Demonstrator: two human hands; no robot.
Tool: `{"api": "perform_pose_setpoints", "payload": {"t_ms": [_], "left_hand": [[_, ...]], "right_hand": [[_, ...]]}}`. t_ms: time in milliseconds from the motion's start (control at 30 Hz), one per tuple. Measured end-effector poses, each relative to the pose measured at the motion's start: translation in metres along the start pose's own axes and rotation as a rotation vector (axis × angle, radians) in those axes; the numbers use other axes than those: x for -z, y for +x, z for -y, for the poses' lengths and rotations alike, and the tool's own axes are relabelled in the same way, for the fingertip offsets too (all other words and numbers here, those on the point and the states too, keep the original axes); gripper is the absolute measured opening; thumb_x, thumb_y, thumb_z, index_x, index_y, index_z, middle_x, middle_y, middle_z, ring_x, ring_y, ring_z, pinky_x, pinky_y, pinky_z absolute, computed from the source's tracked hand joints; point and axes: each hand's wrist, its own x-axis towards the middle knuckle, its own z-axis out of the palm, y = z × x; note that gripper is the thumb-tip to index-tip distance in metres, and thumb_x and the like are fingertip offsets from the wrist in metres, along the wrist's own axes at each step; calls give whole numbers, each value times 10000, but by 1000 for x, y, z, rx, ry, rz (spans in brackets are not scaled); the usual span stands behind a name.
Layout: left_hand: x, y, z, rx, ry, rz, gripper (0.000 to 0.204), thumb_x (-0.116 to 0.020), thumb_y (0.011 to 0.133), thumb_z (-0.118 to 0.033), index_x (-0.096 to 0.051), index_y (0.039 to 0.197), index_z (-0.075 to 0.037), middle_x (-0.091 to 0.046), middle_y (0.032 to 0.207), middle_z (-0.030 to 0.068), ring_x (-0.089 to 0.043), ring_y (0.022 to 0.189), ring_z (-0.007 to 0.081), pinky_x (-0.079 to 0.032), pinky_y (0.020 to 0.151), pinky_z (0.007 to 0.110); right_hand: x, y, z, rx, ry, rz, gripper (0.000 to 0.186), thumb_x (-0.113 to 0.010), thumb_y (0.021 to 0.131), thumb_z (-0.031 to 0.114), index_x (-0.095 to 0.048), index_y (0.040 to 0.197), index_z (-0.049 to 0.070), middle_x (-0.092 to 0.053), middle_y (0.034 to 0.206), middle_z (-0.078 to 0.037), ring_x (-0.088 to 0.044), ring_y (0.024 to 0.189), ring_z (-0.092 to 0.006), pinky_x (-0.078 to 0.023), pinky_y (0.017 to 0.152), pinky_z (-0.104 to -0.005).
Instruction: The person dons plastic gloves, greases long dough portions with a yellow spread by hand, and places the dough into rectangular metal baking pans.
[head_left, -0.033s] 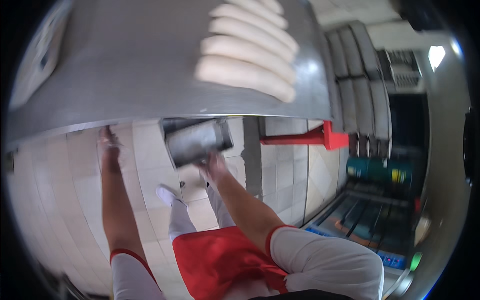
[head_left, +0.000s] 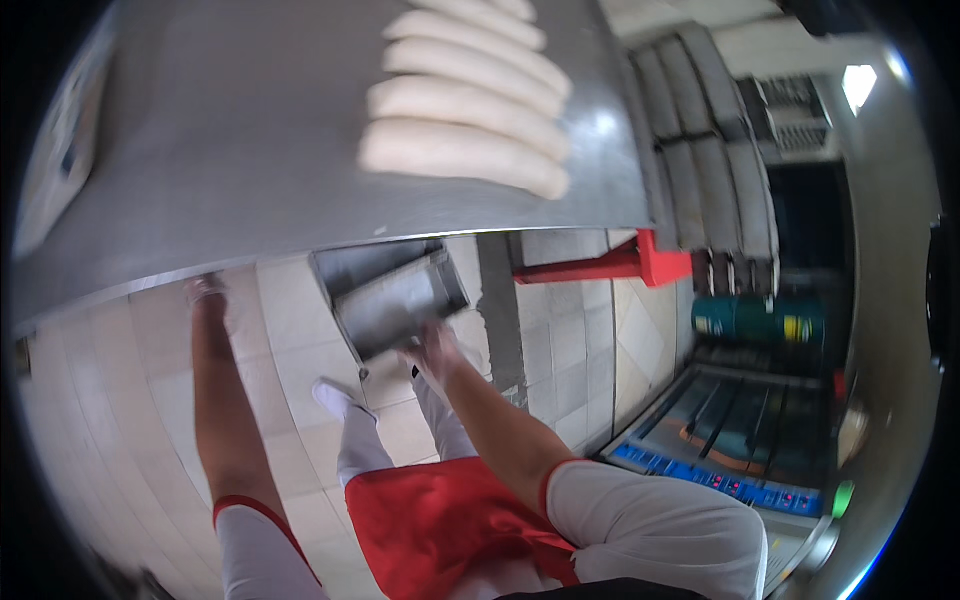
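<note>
My right hand (head_left: 437, 352) is at the near edge of a grey metal drawer-like box (head_left: 400, 300), just below the front edge of the steel table (head_left: 250, 150). Its fingers look closed on that edge, though they are blurred. A second grey metal wall or box shows behind it, partly under the table. My left hand (head_left: 208, 290) is at the table's front edge, off to the left, with its fingers smeared and partly hidden. On the tabletop several long pale dough rolls (head_left: 465, 150) lie side by side.
A white tray-like thing (head_left: 65, 170) lies at the table's left. To the right are a red stand (head_left: 660, 262), stacked grey long pans (head_left: 700, 190), a green cylinder (head_left: 755, 318) and a machine with a blue control strip (head_left: 720, 485). Light tiles (head_left: 300, 420) cover the floor.
The view has shifted slightly, so the dough rolls sit further left. The metal box and my right hand appear a little lower, and my left hand a little lower and further left.
</note>
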Motion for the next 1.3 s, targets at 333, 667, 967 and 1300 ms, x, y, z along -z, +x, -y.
{"api": "perform_pose_setpoints", "payload": {"t_ms": [333, 667, 967, 1300], "left_hand": [[-89, 3, 4, 48, 141, 150, 268, -600, 1004, -204, -675, 1225, -73, -704, 1160, 103, -680, 1011, 207, -566, 778, 310], [44, -199, 46, 225, 292, 214, 247, -603, 986, -249, -655, 1166, -87, -683, 1124, 86, -654, 999, 202, -544, 777, 318], [184, -378, 45, 356, 333, 77, 238, -606, 970, -289, -637, 1112, -100, -663, 1091, 71, -631, 987, 198, -524, 777, 325], [120, -468, -49, -5, 26, -100, 241, -608, 952, -333, -617, 1053, -115, -641, 1055, 54, -604, 975, 193, -502, 776, 333]], "right_hand": [[134, -393, 116, -147, 181, -937, 473, -421, 1007, 245, -472, 1364, -62, -524, 1451, -273, -517, 1361, -443, -398, 1144, -670], [134, -535, 263, 686, 638, -812, 485, -404, 1010, 275, -526, 1380, -14, -623, 1392, -203, -633, 1271, -382, -516, 1079, -605], [187, -421, 547, 915, 784, -469, 508, -420, 1048, 316, -440, 1447, 3, -551, 1466, -211, -539, 1368, -403, -555, 1054, -582], [207, -275, 741, 1048, 1063, -496, 797, -657, 1016, 429, -256, 1591, 49, -265, 1643, -181, -314, 1480, -448, -569, 1000, -628]]}}
